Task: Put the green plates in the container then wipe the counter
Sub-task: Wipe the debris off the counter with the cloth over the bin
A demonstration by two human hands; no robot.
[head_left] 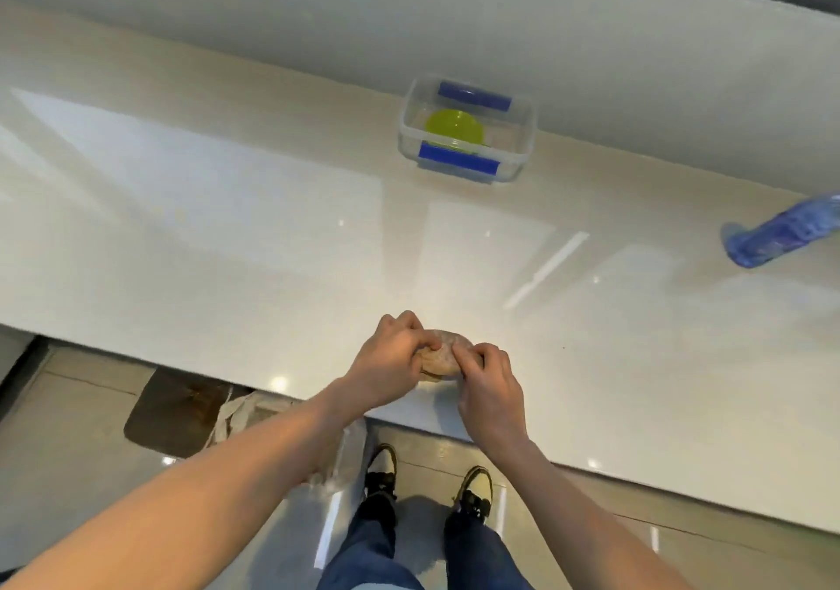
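both my hands are bunched on the brown cloth (pixel 440 355) close to the near edge of the worktop (pixel 236 244) — my left hand (pixel 391 362) gripping its left side, my right hand (pixel 488 385) pinching its right side, fingers curled into the fabric. the cloth sits as a small wad between them, and i cannot tell whether it has a long axis at all, folded up like this.

the green plates (pixel 454 128) already lie inside the clear container (pixel 527 135), which stands by the far edge of the worktop, against the wall and a little to the right of my hands. so that part looks done, i think, and the wiping is what is left.

what the coming move turns on — the bare surface spreads mostly away from me and off to the left, while the container and a blue bottle (pixel 782 235) lying near the right edge take up the right. the left hand is nearer that open stretch.
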